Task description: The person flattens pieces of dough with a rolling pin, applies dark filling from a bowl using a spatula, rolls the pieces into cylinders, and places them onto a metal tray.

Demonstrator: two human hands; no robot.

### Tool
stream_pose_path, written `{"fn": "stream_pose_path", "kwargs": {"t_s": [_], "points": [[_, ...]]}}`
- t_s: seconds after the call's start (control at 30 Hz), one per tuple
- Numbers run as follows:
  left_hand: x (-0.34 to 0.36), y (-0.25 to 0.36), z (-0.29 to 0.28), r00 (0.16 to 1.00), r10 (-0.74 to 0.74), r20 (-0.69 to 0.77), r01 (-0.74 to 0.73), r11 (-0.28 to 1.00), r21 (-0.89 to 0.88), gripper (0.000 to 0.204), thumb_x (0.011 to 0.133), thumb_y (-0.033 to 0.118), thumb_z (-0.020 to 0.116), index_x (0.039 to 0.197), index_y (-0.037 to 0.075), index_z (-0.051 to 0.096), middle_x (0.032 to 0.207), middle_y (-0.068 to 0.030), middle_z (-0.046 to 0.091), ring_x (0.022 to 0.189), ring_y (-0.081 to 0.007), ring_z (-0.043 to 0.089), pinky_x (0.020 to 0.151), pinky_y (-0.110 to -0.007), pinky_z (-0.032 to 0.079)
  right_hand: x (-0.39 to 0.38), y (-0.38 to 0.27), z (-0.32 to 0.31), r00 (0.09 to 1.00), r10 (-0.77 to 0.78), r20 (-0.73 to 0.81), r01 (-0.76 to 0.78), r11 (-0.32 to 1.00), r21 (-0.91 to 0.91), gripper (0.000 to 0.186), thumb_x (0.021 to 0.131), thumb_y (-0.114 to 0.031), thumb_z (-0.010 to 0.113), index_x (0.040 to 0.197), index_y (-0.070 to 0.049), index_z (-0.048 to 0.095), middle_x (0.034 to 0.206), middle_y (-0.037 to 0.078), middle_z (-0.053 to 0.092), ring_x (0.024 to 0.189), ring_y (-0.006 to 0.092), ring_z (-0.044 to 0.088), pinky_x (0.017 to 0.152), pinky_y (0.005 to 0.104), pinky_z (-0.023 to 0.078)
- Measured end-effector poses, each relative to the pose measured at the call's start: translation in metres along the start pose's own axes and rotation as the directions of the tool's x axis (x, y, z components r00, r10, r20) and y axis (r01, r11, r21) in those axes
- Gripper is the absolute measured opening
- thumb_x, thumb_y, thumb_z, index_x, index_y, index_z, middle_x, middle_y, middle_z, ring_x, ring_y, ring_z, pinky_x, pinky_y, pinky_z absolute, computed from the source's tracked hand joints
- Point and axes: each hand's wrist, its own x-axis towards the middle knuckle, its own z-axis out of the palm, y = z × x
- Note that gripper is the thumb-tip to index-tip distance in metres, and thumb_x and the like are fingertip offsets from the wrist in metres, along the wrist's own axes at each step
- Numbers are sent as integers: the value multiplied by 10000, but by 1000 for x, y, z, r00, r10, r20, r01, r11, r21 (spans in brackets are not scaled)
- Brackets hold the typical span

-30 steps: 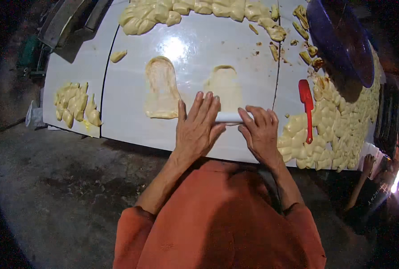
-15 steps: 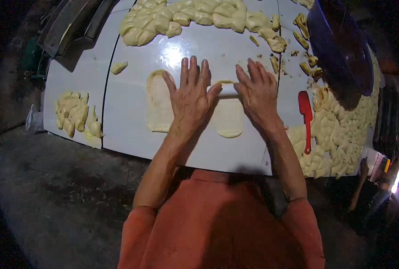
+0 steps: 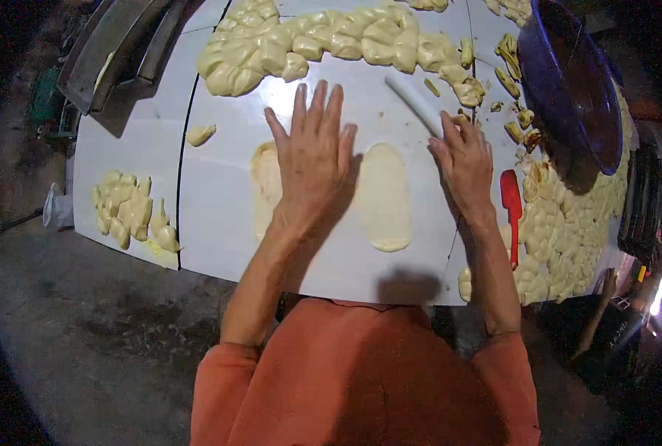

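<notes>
A white rolling pin (image 3: 413, 102) slants off to the right of a flattened oval of dough (image 3: 383, 199). Its near end is in the fingers of my right hand (image 3: 466, 167). My left hand (image 3: 310, 160) is spread with its fingers stretched out, holding nothing. It partly covers a second flat piece of dough (image 3: 261, 178), whose left edge shows beside the wrist. Whether that palm touches the dough or hovers over it, I cannot tell.
Plump dough pieces (image 3: 331, 37) line the table's far side, with a small group (image 3: 127, 204) at left and many more (image 3: 561, 238) at right. A red spatula (image 3: 511, 201) lies near a dark blue basin (image 3: 561, 89). Metal trays (image 3: 115, 56) stand far left.
Both hands were on the rolling pin over the right dough piece. My left hand has come off it; my right has carried the pin rightward and turned it aslant, uncovering the oval.
</notes>
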Motion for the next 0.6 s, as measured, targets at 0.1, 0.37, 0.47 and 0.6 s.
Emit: {"fn": "stream_pose_path", "kwargs": {"t_s": [0.1, 0.37, 0.47, 0.6], "points": [[-31, 15, 3, 980, 88, 179, -78, 995, -63, 591, 1040, 330, 503, 1523, -2, 427, 1591, -208, 413, 1525, -390, 291, 1165, -762, 108, -4, -27, -3, 986, -166, -13, 166, 985, 36, 550, 958, -358, 658, 1428, -82, 575, 1415, 149, 575, 1298, 348, 532, 1089, 551, 371], [-66, 27, 30, 954, 14, 301, -21, 1000, 18, 851, 997, 607, 441, 1584, 5, 310, 1665, -197, 289, 1558, -355, 239, 1193, -737, 63, -27, -36, 19, 883, -312, 352, 307, 949, 71, 934, 938, -741, 415, 1581, -65, 365, 1658, 128, 337, 1553, 300, 260, 1252, 637, 48], [-65, 28, 25, 959, 0, 283, -26, 996, 88, 849, 978, 579, 511, 1593, 25, 322, 1660, -158, 324, 1562, -320, 239, 1194, -730, 61, -21, -38, 14, 864, -295, 409, 286, 955, 85, 948, 944, -756, 362, 1588, -61, 345, 1663, 158, 311, 1557, 332, 238, 1239, 661, 45], [-99, 50, -13, 927, 64, 368, -80, 996, 28, 843, 989, 566, 507, 1554, -37, 338, 1652, -230, 299, 1551, -396, 238, 1177, -746, 100, -58, -44, -14, 896, -336, 292, 245, 920, 307, 920, 965, -721, 371, 1588, -46, 329, 1662, 201, 292, 1543, 400, 253, 1226, 667, 76]]}}
